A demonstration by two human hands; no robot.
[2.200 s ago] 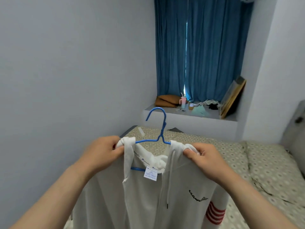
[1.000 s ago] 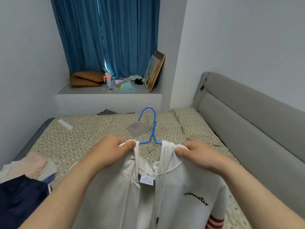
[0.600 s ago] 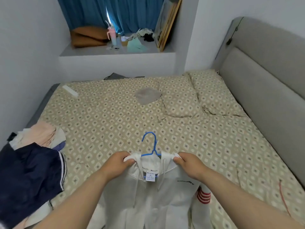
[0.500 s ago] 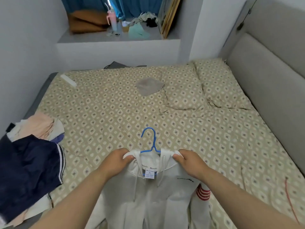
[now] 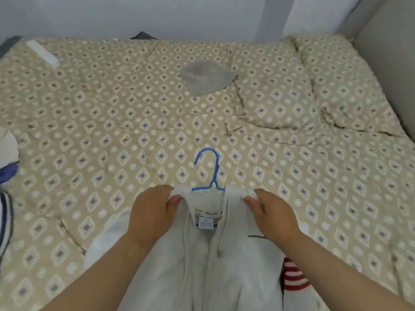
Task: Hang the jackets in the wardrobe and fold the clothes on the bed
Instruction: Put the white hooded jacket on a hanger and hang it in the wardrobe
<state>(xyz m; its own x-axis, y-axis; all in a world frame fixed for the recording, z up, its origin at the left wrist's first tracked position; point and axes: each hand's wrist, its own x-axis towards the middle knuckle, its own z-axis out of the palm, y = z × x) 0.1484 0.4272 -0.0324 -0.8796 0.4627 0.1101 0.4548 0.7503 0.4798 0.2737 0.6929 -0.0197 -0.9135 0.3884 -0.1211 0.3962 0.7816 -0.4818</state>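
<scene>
Beige diamond-patterned bed [image 5: 112,122] beneath pale walls. Left hand [image 5: 150,212] and right hand [image 5: 272,217] have fingers clamped on the white jacket [image 5: 202,254] shoulders, on its blue hanger [image 5: 211,169], over the bed's near edge.

This is a bedroom in a home. A wide bed [image 5: 112,113], beige with a diamond pattern, fills most of the view. A matching pillow [image 5: 280,102] lies near the grey padded headboard [image 5: 393,52] on the right. Plain pale walls [image 5: 157,14] close it in. Loose clothes [image 5: 5,198] lie at the left edge, and a white jacket [image 5: 224,265] sits on a blue hanger [image 5: 212,169].
</scene>
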